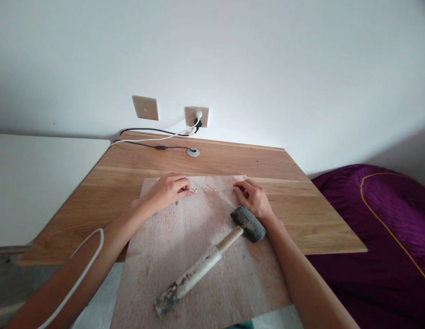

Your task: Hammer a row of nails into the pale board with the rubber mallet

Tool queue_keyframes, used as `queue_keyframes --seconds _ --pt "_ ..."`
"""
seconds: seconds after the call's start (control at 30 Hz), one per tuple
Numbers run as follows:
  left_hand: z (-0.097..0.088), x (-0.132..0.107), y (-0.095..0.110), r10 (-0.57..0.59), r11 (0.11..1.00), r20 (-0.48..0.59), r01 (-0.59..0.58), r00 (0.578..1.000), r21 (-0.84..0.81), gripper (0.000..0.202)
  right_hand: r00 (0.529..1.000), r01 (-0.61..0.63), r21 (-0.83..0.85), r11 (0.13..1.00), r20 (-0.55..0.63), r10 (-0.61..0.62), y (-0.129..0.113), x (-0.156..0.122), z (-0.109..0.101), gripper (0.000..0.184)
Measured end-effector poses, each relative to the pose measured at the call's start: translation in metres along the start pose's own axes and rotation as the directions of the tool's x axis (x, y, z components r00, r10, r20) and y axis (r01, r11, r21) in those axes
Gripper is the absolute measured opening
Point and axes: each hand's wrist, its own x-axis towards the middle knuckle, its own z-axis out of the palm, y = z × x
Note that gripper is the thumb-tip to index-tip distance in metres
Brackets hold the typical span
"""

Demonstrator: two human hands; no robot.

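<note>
A row of several small nails point(215, 189) stands near the far edge of a worn, reddish-white wooden board point(153, 256). At the row's left end, the thumb and fingers of my left hand point(171, 189) are pinched together at a nail point(196, 190). My right hand point(252, 197) pinches the nail at the right end, which its fingertips partly cover. A mallet point(248, 224) with a dark head lies diagonally on the board, its pale, stained handle point(198, 274) pointing toward me. The mallet head lies just below my right hand, close to the wrist.
Under the board is a wooden tabletop point(322, 228) set against a white wall. Black and white cables point(157, 139) run from a wall socket point(205, 118) past a round grommet point(193, 152). A white surface point(44, 183) adjoins at left; purple fabric point(342, 196) lies at right.
</note>
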Motion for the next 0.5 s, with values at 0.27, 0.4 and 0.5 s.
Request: queue_keyframes --seconds 0.27,0.4,0.5 --pt "0.0007 0.0002 -0.0021 0.006 0.998 -0.022 -0.005 1.0 0.055 0.036 1.0 0.004 0.001 1.0 -0.012 -0.004 0.0001 0.0 0.0012 0.018" --pt "0.0014 0.0008 -0.0017 0.015 0.998 -0.027 -0.013 1.0 0.065 0.039 1.0 0.003 0.002 1.0 -0.015 -0.003 0.0003 -0.0003 0.0014 0.018" --pt "0.0011 0.002 -0.0005 0.023 0.997 -0.028 -0.02 0.999 0.077 0.042 1.0 0.001 0.003 1.0 -0.011 -0.001 0.001 -0.0003 0.0016 0.018"
